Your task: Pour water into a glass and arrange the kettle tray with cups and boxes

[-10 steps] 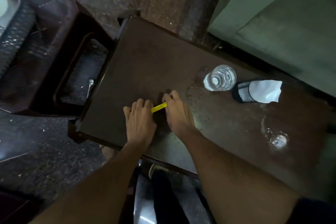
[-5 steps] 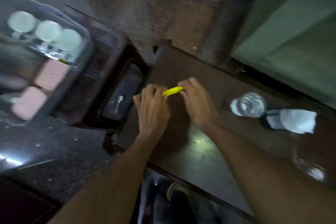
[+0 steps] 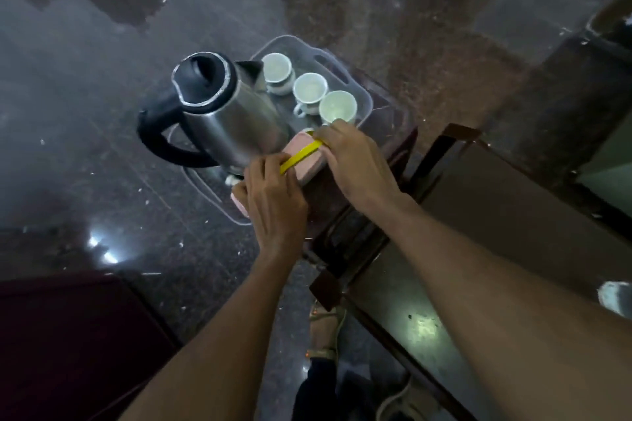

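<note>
The yellow strip looks thin, light and bendy, likely a sachet or a slim packet, so it should need only a light pinch at each end; squeezed mid-span it would probably buckle. It hangs stretched between the two hands just above the pink box that lies in the clear tray, beside the kettle. The left hand has its grip closed on the strip's near end, thumb and fingers curled round it, and its heel seems to cover a second pink box at the tray's near edge. The right hand pinches the far end, fingers bent down over the first box; whether they also touch that box I cannot tell. The boxes look light and stiff, easy to slide by their long sides. The three cups stand in a row along the tray's far side, close together; they look ceramic and breakable, best lifted by the handle or rim. The steel kettle, likely the heaviest thing here and possibly holding water, should be taken by its black handle. The tray sits on a dark stand, left of the bench.
</note>
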`<state>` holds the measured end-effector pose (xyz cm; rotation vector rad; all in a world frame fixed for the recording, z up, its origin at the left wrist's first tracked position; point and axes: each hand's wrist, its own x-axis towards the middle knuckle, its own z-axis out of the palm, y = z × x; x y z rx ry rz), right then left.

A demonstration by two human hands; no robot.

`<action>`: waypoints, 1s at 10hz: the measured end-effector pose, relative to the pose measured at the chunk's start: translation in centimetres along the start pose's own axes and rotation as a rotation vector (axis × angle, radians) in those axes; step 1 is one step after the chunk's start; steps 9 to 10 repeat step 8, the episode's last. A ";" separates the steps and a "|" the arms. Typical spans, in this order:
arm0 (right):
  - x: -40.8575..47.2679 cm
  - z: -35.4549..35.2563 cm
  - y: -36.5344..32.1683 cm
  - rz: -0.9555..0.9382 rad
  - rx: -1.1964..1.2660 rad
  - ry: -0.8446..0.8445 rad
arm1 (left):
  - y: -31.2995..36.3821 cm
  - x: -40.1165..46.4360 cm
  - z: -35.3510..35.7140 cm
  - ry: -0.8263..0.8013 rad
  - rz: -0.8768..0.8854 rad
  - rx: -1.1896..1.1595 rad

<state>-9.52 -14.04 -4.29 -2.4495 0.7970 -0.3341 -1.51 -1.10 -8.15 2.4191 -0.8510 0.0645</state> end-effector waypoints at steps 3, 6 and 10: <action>2.1 4.2 -3.3 -0.026 -0.031 -0.146 | -4.3 0.5 -0.9 -0.077 -0.143 0.040; 1.9 5.4 -2.9 -0.011 -0.075 -0.112 | -5.0 0.9 -0.6 -0.119 -0.129 -0.001; 1.4 2.2 -1.8 0.015 -0.084 -0.009 | -3.6 1.2 -2.4 -0.116 -0.056 -0.011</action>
